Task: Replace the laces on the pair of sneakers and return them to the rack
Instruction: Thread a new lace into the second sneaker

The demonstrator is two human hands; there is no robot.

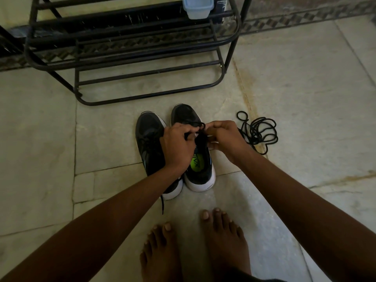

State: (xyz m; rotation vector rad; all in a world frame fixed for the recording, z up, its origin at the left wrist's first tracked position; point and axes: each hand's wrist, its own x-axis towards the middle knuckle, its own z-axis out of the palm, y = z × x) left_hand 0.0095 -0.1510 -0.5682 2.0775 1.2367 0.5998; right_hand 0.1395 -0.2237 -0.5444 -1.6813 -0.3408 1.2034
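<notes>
Two black sneakers with white soles stand side by side on the floor, toes toward the rack. The left sneaker is laced, and one lace end trails by its heel. Over the right sneaker, which shows a green insole, both hands work a black lace. My left hand pinches the lace above the tongue. My right hand pinches the same lace from the right side. A loose tangle of black laces lies on the floor just right of my right hand.
A black metal shoe rack stands beyond the sneakers, with a pale blue plastic tub on an upper bar. My bare feet rest on the tiled floor near the bottom edge. A patterned skirting runs along the wall.
</notes>
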